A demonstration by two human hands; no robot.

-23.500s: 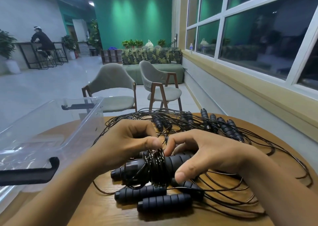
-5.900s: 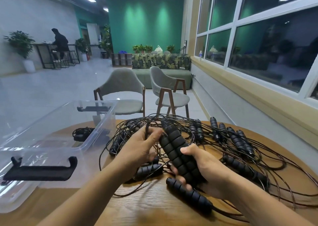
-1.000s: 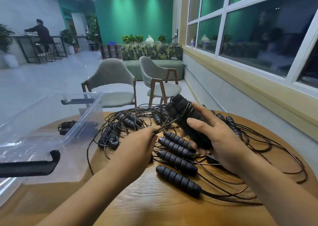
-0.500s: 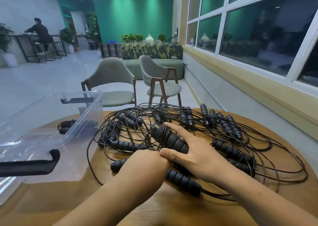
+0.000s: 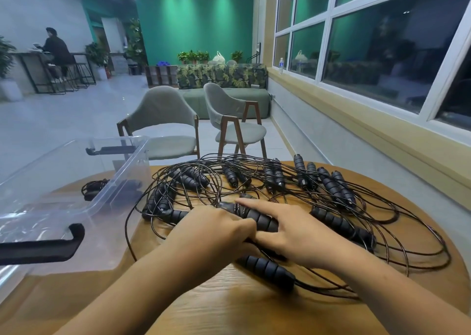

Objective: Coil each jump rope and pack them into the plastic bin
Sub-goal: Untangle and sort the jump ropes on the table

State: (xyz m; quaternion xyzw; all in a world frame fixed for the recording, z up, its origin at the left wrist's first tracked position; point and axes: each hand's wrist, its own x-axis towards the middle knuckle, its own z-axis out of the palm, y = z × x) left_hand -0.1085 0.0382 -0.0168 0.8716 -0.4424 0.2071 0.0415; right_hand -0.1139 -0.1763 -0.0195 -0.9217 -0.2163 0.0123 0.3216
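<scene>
Several black jump ropes (image 5: 328, 189) with ribbed foam handles lie tangled on the round wooden table (image 5: 229, 311). My right hand (image 5: 290, 235) holds a pair of handles (image 5: 260, 221) low on the table, index finger along the top and thumb on the near side. My left hand (image 5: 216, 230) has curled fingers closed on the near end of the same handles. Another loose handle (image 5: 267, 271) lies just in front of my hands. The clear plastic bin (image 5: 122, 174) stands at the left, with one coiled rope (image 5: 94, 187) inside it.
The bin has black latch handles (image 5: 38, 248) at its near and far ends. Two grey chairs (image 5: 163, 123) stand beyond the table, and a windowed wall runs along the right. Rope loops reach the table's right edge (image 5: 433, 258). A person sits at a far counter.
My right hand has brought the handles down from above the pile to the table. My left hand has slid over and closed on them.
</scene>
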